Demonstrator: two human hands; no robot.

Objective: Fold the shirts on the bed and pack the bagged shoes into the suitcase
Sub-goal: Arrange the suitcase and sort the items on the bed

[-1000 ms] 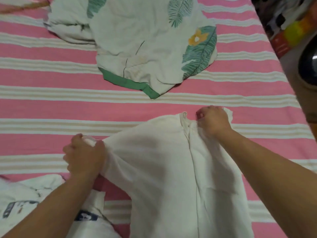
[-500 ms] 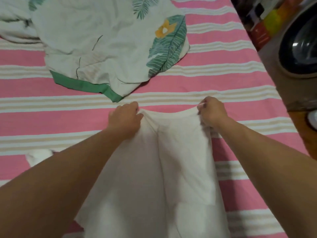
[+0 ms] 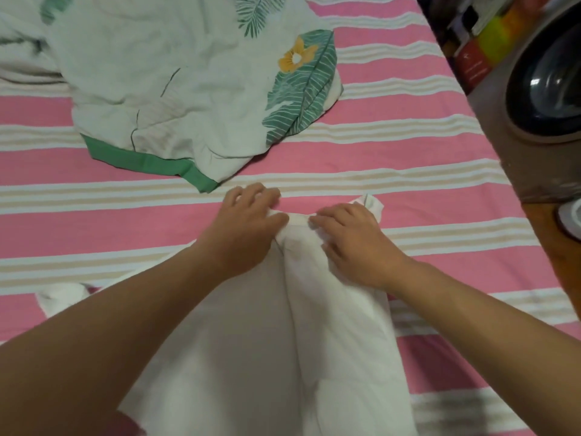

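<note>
A white shirt (image 3: 276, 335) lies lengthwise on the bed (image 3: 393, 171), which is covered in a pink sheet with white and beige stripes. The shirt's far edge sits just past the middle of the bed, and both hands are down on it there, close together. The left hand (image 3: 248, 228) rests on the fabric with its fingers spread and nearly straight, the fingertips reaching over the shirt's top edge onto the sheet; its grip is wide and holds nothing. The right hand (image 3: 352, 243) lies just beside it, fingers stretched flat and pointing toward the left hand, pressing the cloth down rather than pinching it. A small corner of the shirt pokes out beyond the right hand. One vertical fold line runs down the shirt between the two forearms. Farther up the bed, apart from the shirt, sits a crumpled pale quilt (image 3: 176, 77) with green leaf prints, a yellow flower and a green border. Off the bed's right edge stands a dark round object (image 3: 547, 80), too blurred to name.
</note>
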